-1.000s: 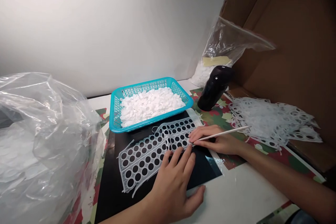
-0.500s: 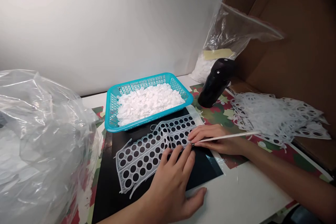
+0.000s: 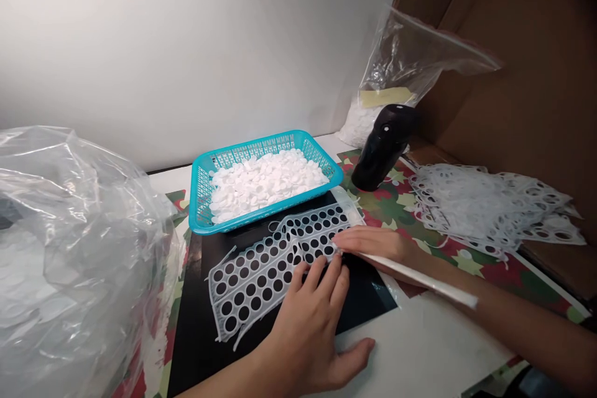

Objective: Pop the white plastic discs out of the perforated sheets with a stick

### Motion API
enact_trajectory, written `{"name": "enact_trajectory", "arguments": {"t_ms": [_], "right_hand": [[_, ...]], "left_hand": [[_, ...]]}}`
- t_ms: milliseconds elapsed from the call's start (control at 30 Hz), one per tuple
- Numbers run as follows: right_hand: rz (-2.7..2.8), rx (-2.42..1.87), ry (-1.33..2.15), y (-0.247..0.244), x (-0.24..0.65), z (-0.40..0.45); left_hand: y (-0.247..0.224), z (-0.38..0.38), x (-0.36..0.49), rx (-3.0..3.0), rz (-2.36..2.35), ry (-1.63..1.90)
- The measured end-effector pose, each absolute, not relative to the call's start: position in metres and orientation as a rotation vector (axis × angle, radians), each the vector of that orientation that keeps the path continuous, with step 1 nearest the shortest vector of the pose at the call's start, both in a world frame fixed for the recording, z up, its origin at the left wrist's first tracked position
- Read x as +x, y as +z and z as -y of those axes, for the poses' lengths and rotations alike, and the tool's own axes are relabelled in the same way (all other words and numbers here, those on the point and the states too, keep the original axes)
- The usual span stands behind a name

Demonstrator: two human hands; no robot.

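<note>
A translucent white sheet with rows of round holes [image 3: 259,283] lies on a black mat [image 3: 193,336], buckled near its middle. My left hand [image 3: 312,317] rests spread at the sheet's near edge, fingertips on it and thumb stretched out to the right. At the sheet's right part, my right hand [image 3: 373,245] has its fingers closed round a thin white stick [image 3: 429,283], which points toward the lower right. The stick's far tip is hidden at the fingertips.
Behind the sheet stands a blue basket [image 3: 265,208] of white discs. A big clear bag [image 3: 93,230] fills the left. At right are a black bottle [image 3: 385,146], a zip bag [image 3: 405,62], piled holed sheets [image 3: 485,205] and cardboard [image 3: 522,93].
The outer end of the stick has swung down toward me, and my right hand has turned slightly with its palm lower. The holed sheet and my left hand have shifted slightly right in view.
</note>
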State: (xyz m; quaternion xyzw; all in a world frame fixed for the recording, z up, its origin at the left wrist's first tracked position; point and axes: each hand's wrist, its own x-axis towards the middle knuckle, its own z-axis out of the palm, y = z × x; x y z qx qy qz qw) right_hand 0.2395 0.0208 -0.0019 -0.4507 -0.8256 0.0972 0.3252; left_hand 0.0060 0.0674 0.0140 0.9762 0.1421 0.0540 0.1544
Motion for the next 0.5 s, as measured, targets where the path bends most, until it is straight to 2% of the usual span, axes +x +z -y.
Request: {"name": "enact_trajectory", "arguments": {"t_ms": [167,500], "right_hand": [[2.007,-1.351,0.316,0.007,0.234,-0.024],[2.163,-1.141,0.46,0.017,0.242,-0.033]], "left_hand": [[0.013,-0.068,0.005,2.798,-0.407,0.166],[0.01,-0.067,0.004,2.835,-0.398,0.208]]}}
